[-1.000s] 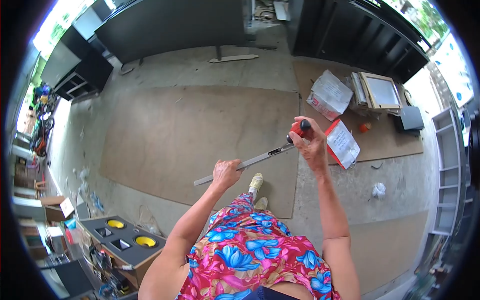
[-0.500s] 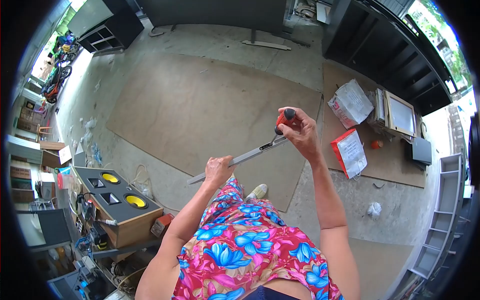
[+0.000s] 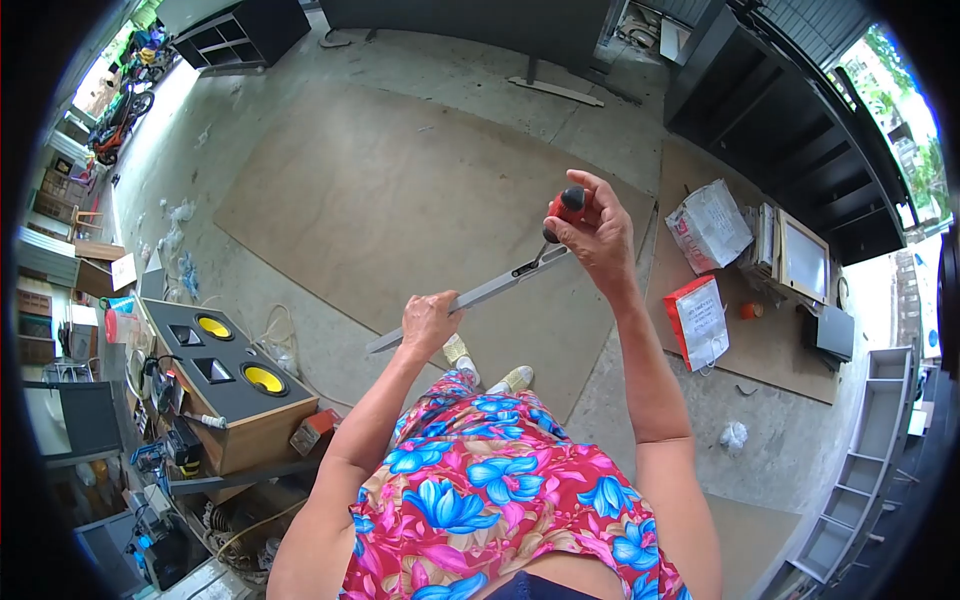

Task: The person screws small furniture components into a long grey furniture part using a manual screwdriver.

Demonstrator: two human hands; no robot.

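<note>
My left hand (image 3: pixel 430 322) is wrapped round a long grey metal bar (image 3: pixel 488 291), near its lower left end. The bar slants up to the right in front of my body. In my right hand (image 3: pixel 606 238) is a screwdriver with a red and black handle (image 3: pixel 568 206), gripped between thumb and fingers, the forefinger partly lifted. Its short shaft points down at a small black fitting (image 3: pixel 525 270) near the bar's upper right end. Whether the tip touches a screw there is too small to tell.
A brown board (image 3: pixel 400 190) covers the floor ahead. At left stands a speaker box (image 3: pixel 250 430) with yellow cones, among tools and cables. To the right lie a red and white packet (image 3: pixel 697 320), a white bag (image 3: pixel 708 225) and frames (image 3: pixel 803 255). A dark cabinet (image 3: pixel 770 110) lies behind them.
The view has shifted slightly, and a second shoe shows more. My right hand with the screwdriver is a little higher, its forefinger straighter. My left hand keeps its hold on the bar.
</note>
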